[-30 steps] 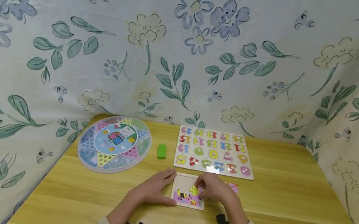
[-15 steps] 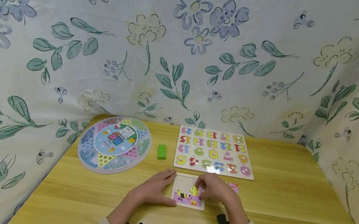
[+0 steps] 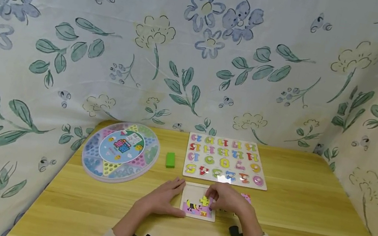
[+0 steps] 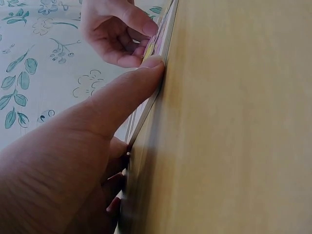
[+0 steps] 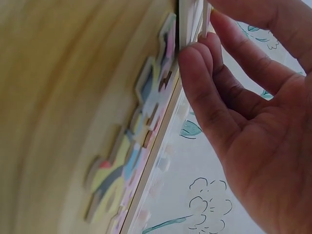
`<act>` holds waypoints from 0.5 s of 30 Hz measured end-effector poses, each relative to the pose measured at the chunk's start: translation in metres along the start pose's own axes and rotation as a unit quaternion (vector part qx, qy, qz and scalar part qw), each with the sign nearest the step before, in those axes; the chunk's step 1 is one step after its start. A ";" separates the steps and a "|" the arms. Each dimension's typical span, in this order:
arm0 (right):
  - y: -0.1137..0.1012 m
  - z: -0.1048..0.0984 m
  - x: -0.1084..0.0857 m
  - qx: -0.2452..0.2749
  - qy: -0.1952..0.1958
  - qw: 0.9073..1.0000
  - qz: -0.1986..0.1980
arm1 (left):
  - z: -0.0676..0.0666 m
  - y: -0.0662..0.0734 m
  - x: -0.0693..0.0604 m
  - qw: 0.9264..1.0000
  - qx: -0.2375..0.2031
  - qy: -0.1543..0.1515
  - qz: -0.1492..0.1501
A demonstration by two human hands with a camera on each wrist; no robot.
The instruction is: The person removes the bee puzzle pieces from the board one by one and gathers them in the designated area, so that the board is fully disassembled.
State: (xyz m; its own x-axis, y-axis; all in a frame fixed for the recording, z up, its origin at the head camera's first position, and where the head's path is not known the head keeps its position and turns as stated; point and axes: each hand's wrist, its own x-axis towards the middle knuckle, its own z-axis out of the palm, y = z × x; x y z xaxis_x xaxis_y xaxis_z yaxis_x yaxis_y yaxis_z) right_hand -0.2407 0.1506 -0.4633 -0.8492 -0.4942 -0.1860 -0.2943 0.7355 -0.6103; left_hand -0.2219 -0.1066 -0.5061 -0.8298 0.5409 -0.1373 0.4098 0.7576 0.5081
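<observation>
A small wooden puzzle tray (image 3: 197, 185) lies on the table with several joined pieces (image 3: 193, 207) along its near side, showing a bee on pink. My left hand (image 3: 163, 198) rests around the tray's left side, thumb at the near edge and fingers at the far left corner; in the left wrist view its thumb lies on the tray rim. Over the tray's right side, my right hand (image 3: 226, 198) pinches a puzzle piece (image 5: 206, 19) between thumb and fingertips. A yellow part (image 3: 204, 201) shows beside those fingertips. Loose pieces (image 5: 109, 185) lie on the table right of the tray, partly hidden by the right hand.
Behind the tray lies a number puzzle board (image 3: 225, 157). A green block (image 3: 170, 160) is left of that board, and a round game board (image 3: 120, 152) with a star pattern lies farther left. Floral cloth (image 3: 192, 52) hangs behind the table.
Both hands have stayed nearly where they were, the right one shifting only very slightly over the tray. The tray and the other objects have not visibly moved.
</observation>
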 end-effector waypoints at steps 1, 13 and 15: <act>0.000 -0.001 0.000 0.001 0.000 1.000 -0.002 | 0.000 0.000 0.000 1.000 0.000 0.001 0.000; 0.008 -0.006 -0.009 0.002 -0.003 0.999 -0.046 | 0.000 0.000 -0.002 1.000 0.002 0.004 0.008; 0.009 -0.007 -0.011 0.002 -0.004 0.999 -0.045 | 0.000 0.000 -0.002 1.000 0.005 0.005 0.008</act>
State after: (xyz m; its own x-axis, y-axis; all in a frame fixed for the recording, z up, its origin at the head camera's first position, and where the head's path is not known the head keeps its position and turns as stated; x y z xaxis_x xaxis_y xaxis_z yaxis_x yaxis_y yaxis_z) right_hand -0.2374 0.1662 -0.4616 -0.8166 -0.5609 -0.1363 -0.3666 0.6864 -0.6280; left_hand -0.2200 -0.1076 -0.5058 -0.8269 0.5490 -0.1216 0.4263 0.7530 0.5012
